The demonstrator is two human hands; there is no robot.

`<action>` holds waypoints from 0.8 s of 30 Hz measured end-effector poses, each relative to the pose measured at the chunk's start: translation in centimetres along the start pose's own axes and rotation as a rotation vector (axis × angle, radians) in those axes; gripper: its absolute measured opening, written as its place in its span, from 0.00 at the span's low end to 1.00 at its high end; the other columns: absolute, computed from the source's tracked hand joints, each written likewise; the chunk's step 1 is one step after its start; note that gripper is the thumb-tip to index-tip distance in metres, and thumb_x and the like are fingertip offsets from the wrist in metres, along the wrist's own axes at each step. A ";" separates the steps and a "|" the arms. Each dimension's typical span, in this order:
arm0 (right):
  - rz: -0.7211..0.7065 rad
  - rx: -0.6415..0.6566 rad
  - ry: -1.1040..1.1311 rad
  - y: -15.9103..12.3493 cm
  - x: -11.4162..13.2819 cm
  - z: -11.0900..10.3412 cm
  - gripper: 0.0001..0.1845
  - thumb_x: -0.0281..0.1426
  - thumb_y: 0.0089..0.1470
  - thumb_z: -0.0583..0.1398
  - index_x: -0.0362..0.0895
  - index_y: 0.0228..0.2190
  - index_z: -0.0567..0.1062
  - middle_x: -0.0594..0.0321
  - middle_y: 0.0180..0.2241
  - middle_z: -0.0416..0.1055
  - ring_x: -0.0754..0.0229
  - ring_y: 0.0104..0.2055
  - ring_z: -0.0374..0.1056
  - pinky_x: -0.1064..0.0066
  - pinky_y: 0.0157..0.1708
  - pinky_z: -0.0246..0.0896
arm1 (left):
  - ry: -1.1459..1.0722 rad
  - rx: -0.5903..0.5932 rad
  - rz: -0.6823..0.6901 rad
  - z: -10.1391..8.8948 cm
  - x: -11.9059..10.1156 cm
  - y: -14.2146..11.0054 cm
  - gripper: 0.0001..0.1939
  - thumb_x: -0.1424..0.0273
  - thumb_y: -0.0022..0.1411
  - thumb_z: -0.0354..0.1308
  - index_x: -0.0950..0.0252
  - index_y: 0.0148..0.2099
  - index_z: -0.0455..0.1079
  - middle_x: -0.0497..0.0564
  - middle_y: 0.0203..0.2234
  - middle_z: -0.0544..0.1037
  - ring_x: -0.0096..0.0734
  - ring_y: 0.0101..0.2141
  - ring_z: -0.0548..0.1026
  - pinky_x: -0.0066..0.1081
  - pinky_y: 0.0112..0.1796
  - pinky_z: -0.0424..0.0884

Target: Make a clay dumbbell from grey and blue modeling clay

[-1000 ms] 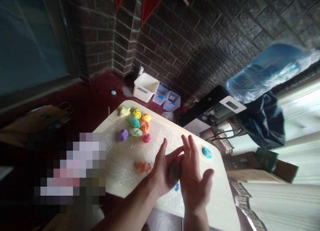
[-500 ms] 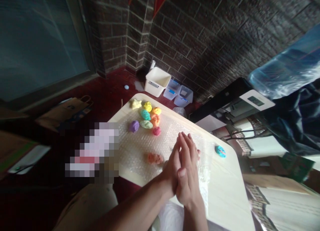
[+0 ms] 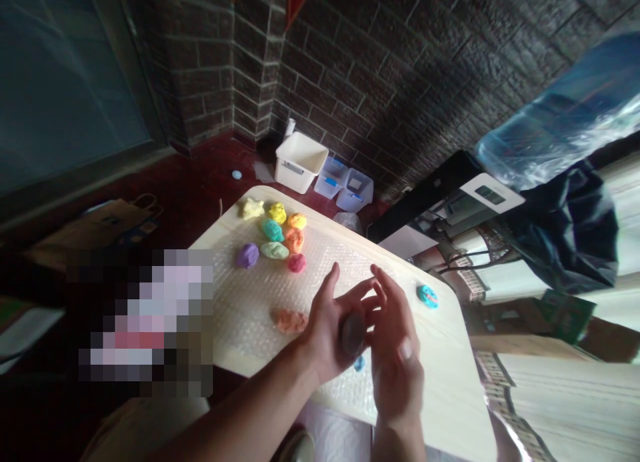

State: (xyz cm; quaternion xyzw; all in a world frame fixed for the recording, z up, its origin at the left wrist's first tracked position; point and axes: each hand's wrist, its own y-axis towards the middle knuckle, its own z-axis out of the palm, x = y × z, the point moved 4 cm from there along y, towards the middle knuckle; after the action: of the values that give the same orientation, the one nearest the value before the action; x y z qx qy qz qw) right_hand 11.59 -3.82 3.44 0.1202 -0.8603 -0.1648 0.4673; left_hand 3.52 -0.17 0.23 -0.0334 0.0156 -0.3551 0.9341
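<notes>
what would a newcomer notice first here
The eye goes first to the bright lumps of modelling clay in yellow, teal, orange, purple, green and pink, clustered on bubble wrap at the far end of a pale wooden board. Nearer the camera, a dark grey ball of clay sits between the left hand and right hand. Behind it all rises a dark brick wall.

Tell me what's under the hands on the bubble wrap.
Below the right hand, a small blue clay lump shows on the bubble wrap. Whatever lies under the left hand and the dark ball at its palm is covered.
</notes>
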 end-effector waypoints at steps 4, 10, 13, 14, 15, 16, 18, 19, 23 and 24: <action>-0.034 0.118 -0.112 0.7 0.9 -0.9 0.26 0.45 0.70 0.59 0.52 0.64 0.75 0.51 0.69 0.67 0.34 0.72 0.60 0.31 0.69 0.53 | -0.108 -0.044 0.001 0.5 -1.1 -0.7 0.41 0.39 0.72 0.45 0.70 0.63 0.73 0.67 0.57 0.80 0.59 0.58 0.77 0.48 0.56 0.72; -0.069 0.209 -0.192 0.5 2.1 -0.6 0.19 0.35 0.63 0.68 0.50 0.55 0.80 0.51 0.59 0.76 0.39 0.63 0.71 0.42 0.62 0.69 | -0.033 -0.191 0.043 0.4 -2.1 -1.5 0.43 0.40 0.72 0.47 0.71 0.69 0.68 0.69 0.57 0.80 0.56 0.55 0.79 0.48 0.56 0.71; -0.072 0.062 -0.079 0.7 2.0 -0.7 0.11 0.30 0.63 0.67 0.49 0.48 0.79 0.55 0.46 0.80 0.48 0.48 0.78 0.56 0.47 0.77 | -0.016 -0.184 0.079 0.5 -2.2 -1.5 0.43 0.42 0.73 0.48 0.75 0.70 0.68 0.70 0.55 0.81 0.51 0.47 0.82 0.45 0.54 0.72; -0.091 0.010 -0.078 0.8 2.0 -0.7 0.10 0.29 0.63 0.66 0.49 0.47 0.79 0.56 0.44 0.80 0.50 0.46 0.78 0.59 0.45 0.77 | -0.025 -0.179 0.079 0.5 -2.2 -1.4 0.43 0.43 0.73 0.49 0.77 0.70 0.67 0.71 0.54 0.81 0.50 0.45 0.83 0.45 0.54 0.72; -0.119 -0.029 -0.098 0.9 2.1 -0.8 0.10 0.27 0.64 0.66 0.49 0.46 0.79 0.57 0.43 0.80 0.51 0.45 0.78 0.60 0.44 0.77 | -0.039 -0.177 0.073 0.5 -2.1 -1.4 0.44 0.43 0.72 0.50 0.78 0.69 0.67 0.71 0.53 0.82 0.49 0.44 0.83 0.45 0.54 0.72; -0.152 -0.032 -0.129 1.0 2.2 -0.7 0.10 0.26 0.64 0.65 0.49 0.46 0.80 0.57 0.44 0.81 0.51 0.46 0.79 0.60 0.44 0.77 | -0.054 -0.176 0.064 0.5 -2.1 -1.4 0.44 0.42 0.72 0.50 0.79 0.69 0.67 0.72 0.52 0.82 0.51 0.45 0.83 0.46 0.55 0.72; -0.205 0.051 -0.185 1.0 2.6 -0.3 0.13 0.26 0.65 0.64 0.50 0.49 0.81 0.55 0.47 0.81 0.49 0.50 0.79 0.58 0.48 0.78 | -0.077 -0.176 0.055 0.5 -2.3 -1.5 0.45 0.42 0.72 0.50 0.79 0.70 0.66 0.72 0.53 0.82 0.54 0.51 0.82 0.46 0.58 0.71; -0.217 0.116 -0.198 1.0 2.8 -0.1 0.14 0.26 0.65 0.64 0.50 0.50 0.81 0.54 0.49 0.81 0.48 0.52 0.79 0.57 0.50 0.78 | -0.082 -0.174 0.057 0.5 -2.5 -1.5 0.44 0.43 0.72 0.50 0.79 0.70 0.66 0.72 0.54 0.81 0.55 0.54 0.81 0.46 0.59 0.69; -0.190 0.236 -0.168 0.3 3.1 0.0 0.18 0.33 0.65 0.65 0.52 0.55 0.81 0.53 0.57 0.77 0.42 0.59 0.75 0.50 0.56 0.75 | -0.076 -0.182 0.054 0.7 -3.2 -1.7 0.43 0.44 0.73 0.48 0.77 0.69 0.68 0.70 0.56 0.81 0.56 0.57 0.79 0.44 0.61 0.69; -0.172 0.186 -0.154 0.1 3.0 -0.2 0.18 0.36 0.66 0.64 0.52 0.56 0.80 0.53 0.58 0.77 0.41 0.61 0.74 0.48 0.57 0.74 | -0.068 -0.191 0.049 0.8 -3.2 -1.7 0.42 0.44 0.73 0.47 0.78 0.68 0.69 0.71 0.55 0.82 0.56 0.57 0.79 0.45 0.60 0.69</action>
State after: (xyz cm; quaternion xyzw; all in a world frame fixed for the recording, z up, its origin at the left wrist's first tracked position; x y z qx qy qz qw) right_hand 10.11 -4.82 5.91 0.2231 -0.8916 -0.1324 0.3711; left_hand 0.08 0.72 1.13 -0.1340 0.0188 -0.3278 0.9350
